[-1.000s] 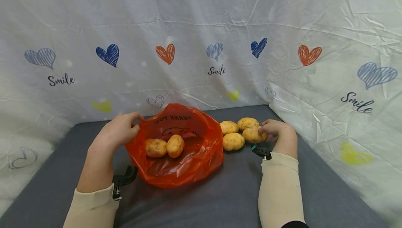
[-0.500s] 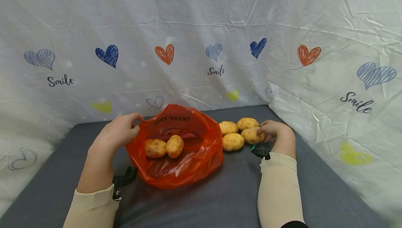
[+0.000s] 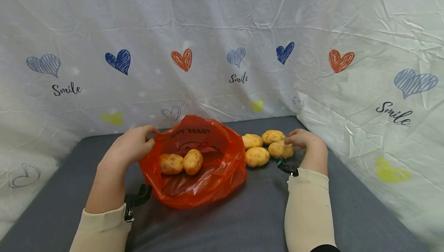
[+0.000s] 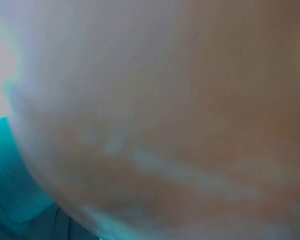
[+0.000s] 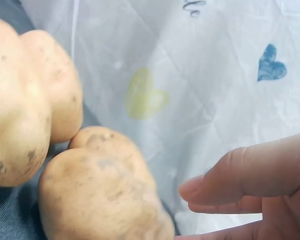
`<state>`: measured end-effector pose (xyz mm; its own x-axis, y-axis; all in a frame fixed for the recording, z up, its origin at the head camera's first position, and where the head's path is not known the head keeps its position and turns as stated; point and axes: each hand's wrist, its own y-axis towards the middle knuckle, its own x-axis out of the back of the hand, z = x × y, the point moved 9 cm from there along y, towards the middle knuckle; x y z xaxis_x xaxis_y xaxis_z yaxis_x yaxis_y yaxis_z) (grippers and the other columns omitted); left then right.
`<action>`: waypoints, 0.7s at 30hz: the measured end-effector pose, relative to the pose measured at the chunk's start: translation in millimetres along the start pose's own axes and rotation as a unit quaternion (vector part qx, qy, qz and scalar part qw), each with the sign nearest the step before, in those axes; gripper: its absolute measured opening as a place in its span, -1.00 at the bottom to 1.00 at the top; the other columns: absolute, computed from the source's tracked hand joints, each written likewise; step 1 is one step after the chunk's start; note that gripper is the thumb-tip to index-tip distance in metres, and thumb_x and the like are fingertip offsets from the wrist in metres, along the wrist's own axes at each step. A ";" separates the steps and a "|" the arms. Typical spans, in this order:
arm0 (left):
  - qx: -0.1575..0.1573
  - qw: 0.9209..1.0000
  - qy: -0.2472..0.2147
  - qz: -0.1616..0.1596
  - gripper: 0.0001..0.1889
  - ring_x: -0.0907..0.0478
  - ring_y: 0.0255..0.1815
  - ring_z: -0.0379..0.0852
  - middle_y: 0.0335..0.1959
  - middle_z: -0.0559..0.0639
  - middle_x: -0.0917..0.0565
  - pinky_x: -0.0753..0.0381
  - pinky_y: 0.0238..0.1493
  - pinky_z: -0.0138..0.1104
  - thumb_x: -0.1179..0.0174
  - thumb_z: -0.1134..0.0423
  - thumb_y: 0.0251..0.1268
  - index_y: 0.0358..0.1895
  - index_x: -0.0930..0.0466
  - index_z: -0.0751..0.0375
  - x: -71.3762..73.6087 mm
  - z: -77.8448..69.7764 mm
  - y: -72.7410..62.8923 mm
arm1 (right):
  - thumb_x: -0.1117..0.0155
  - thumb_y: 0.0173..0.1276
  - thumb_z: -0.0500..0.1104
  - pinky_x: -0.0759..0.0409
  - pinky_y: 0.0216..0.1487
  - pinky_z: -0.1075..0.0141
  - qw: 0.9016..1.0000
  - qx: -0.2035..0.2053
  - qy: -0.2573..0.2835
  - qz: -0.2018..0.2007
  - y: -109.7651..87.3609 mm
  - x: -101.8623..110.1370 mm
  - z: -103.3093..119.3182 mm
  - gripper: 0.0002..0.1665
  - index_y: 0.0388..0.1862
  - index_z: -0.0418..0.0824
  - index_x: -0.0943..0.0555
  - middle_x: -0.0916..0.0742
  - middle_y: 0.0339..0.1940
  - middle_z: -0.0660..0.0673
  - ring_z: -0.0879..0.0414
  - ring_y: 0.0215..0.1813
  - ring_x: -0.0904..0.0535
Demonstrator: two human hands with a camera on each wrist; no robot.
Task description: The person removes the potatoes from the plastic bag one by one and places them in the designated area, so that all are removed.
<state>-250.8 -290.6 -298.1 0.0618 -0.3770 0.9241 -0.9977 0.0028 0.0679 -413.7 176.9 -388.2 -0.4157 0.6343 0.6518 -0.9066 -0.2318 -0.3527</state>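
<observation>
A red plastic bag [image 3: 215, 190] lies with its mouth open toward me, and two potatoes [image 3: 193, 162] rest inside it. At the bag's left rim, my left hand [image 3: 130, 144] pinches the plastic between thumb and fingers. Several loose potatoes [image 3: 257, 157] sit in a cluster just right of the bag. Beside the rightmost one, a potato [image 5: 102, 195] large in the right wrist view, hovers my right hand [image 3: 306, 142]. Its fingers [image 5: 260, 170] look extended and hold nothing. Blurred skin fills most of the left wrist view, hiding those fingertips there.
A dark grey cloth-covered table [image 3: 243, 221] carries everything. Behind and along the right side hangs a pale curtain [image 3: 208, 13] printed with hearts and "Smile". Black wrist bands [image 3: 138, 196] sit at both wrists.
My right hand has risen slightly off the rightmost potato, which its fingers overlapped before. The left hand and the bag stay in place.
</observation>
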 end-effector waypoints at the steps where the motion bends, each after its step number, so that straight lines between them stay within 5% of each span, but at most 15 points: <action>1: 0.000 1.000 0.001 -0.002 -0.62 -0.57 -0.35 0.02 -0.18 0.18 -0.67 -0.57 -0.33 -0.11 -0.01 0.29 0.44 0.24 -0.54 0.30 0.1 0.0 0.0 | -0.16 0.51 -0.04 -0.35 0.35 -0.22 1.000 0.002 -0.003 -0.003 -2.3 1.0 3.0 -0.14 0.58 -0.47 -0.11 -0.28 0.50 -0.50 -0.44 0.40 -0.34; 10: 0.003 1.000 0.001 -0.002 -0.62 -0.57 -0.33 0.03 -0.17 0.17 -0.66 -0.58 -0.30 -0.09 -0.01 0.27 0.45 0.24 -0.54 0.28 -0.4 -1.1 0.0 | -0.17 0.52 0.08 -0.28 0.35 -0.28 0.996 0.055 -0.050 -0.046 -29.6 6.4 45.4 -0.10 0.61 -0.35 -0.11 -0.24 0.54 -0.48 -0.43 0.47 -0.22; 21: 0.001 1.000 0.004 0.005 -0.61 -0.56 -0.34 0.03 -0.15 0.20 -0.67 -0.57 -0.32 -0.10 -0.01 0.28 0.46 0.26 -0.51 0.31 -2.9 -2.4 0.9 | -0.22 0.49 0.15 -0.41 0.28 -0.22 0.985 0.125 -0.101 -0.065 -60.7 -3.4 98.8 -0.08 0.61 -0.32 -0.17 -0.46 0.39 -0.47 -0.35 0.36 -0.42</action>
<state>-251.8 -287.3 -299.8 0.0525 -0.3696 0.9277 -0.9983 0.0051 0.0585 -364.4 116.0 -302.7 -0.2790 0.5168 0.8094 -0.9318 -0.3495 -0.0980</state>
